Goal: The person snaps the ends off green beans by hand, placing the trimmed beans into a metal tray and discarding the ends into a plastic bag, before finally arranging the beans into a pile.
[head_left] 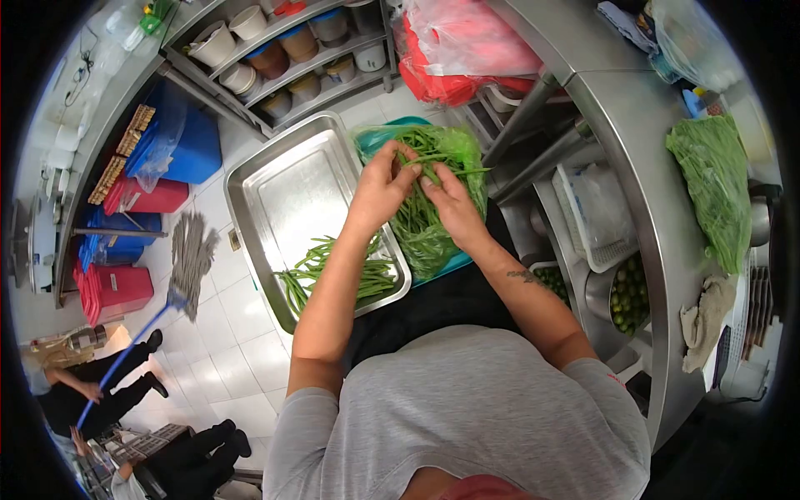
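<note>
My left hand (387, 179) and my right hand (450, 196) meet over a green plastic bag (429, 262) full of green beans (408, 221). Fingers of both hands are closed on a few green beans (429, 160) lying across them. The bag rests in a teal tray (454, 265), whose rim shows at its edges. To the left is a large steel pan (287, 179), with a heap of green beans (367, 277) at its near end, partly hidden by my left forearm.
Steel shelves with tubs (296, 42) stand ahead. A steel counter (621, 125) runs along the right, with a bag of greens (708, 179) on it and a crate (592, 212) below. At left, a person holds a mop (190, 258); another person's legs (200, 458) show nearby.
</note>
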